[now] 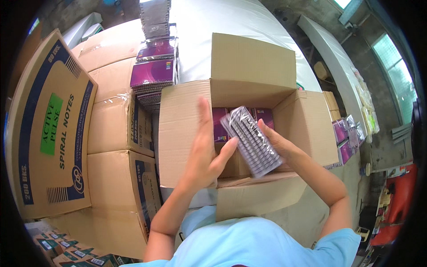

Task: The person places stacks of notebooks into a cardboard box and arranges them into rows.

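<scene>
my right hand [283, 146] pinched the shiny pack of ringed books [254, 142] by its side, tipped over the open brown box [254, 60] in the middle. my left hand [204, 156] was open and a bit blurry, just beside the pack; i could not tell if they touched. the white table [195, 53] was at 12 o'clock, a purple book pile [152, 73] at 11. shut brown boxes [109, 122] sat at 9, a bright window [392, 60] at 2, something red [401, 193] at 4.

Left hand [204, 155] is spread, thumb apart; right hand [281, 143] is curled.
</scene>
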### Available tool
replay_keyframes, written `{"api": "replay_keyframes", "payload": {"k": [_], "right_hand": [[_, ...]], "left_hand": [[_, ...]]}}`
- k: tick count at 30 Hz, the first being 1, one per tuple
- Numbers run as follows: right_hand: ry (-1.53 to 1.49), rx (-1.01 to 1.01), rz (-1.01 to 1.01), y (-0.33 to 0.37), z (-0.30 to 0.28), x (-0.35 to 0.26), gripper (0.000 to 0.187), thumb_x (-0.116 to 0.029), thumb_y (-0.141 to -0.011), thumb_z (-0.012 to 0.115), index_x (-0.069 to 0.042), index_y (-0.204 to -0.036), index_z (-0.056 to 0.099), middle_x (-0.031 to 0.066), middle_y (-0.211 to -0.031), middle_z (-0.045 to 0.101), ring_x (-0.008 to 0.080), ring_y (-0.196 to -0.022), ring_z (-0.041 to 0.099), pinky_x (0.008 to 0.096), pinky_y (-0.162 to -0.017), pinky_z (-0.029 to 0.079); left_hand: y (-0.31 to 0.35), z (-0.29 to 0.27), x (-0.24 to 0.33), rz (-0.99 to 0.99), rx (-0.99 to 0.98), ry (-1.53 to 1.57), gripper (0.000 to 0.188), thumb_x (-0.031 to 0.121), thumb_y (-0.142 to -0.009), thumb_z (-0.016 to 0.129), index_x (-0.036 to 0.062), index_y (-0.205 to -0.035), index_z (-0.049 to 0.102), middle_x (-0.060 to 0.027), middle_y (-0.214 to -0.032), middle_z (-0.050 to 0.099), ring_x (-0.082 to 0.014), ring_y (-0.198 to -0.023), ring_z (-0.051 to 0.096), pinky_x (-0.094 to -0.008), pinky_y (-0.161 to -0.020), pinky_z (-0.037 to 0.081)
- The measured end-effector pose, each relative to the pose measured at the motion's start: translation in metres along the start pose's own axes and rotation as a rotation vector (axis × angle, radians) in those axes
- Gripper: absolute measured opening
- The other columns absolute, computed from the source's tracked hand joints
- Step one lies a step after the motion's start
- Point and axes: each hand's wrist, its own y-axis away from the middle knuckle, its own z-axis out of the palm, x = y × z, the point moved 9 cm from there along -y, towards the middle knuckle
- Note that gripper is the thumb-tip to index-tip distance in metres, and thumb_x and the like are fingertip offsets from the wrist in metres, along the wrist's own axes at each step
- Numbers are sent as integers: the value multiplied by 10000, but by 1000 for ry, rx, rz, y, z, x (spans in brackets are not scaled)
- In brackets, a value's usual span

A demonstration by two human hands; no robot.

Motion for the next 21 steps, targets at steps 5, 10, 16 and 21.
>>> {"api": "replay_keyframes", "payload": {"k": [5,10,16,21], "right_hand": [[380,76,513,-24,-57,83,731,-728,-844,503,-87,-1171,635,95,-1111,667,193,-1008,648,388,-883,518],[787,43,538,-89,-67,162,704,-576,-909,547,4,-1302,484,133,-1375,469,278,-1216,511,487,-970,490],[706,-72,381,-92,-64,192,585,-439,-871,682,29,-1198,556,165,-1227,582,285,-1127,582,405,-797,583],[1416,25,285,-96,-62,181,674,-414,-776,777,114,-1120,541,261,-1134,600,360,-1100,592,400,-860,534]], "left_hand": [[95,16,9,-193,-399,-1024,604,277,-690,816,168,-1243,599,-279,-1572,11,-474,-1450,19,-623,-1111,166],[114,22,-29,-69,-217,-910,416,127,-567,879,97,-927,675,-269,-1574,36,-496,-1433,88,-629,-1062,291],[136,32,-31,-57,-151,-666,357,64,-580,871,77,-878,676,-258,-1572,49,-465,-1428,164,-481,-1076,384],[144,42,-18,-57,-130,-713,299,86,-641,859,121,-887,691,-201,-1568,44,-457,-1415,206,-525,-1096,378]]}}
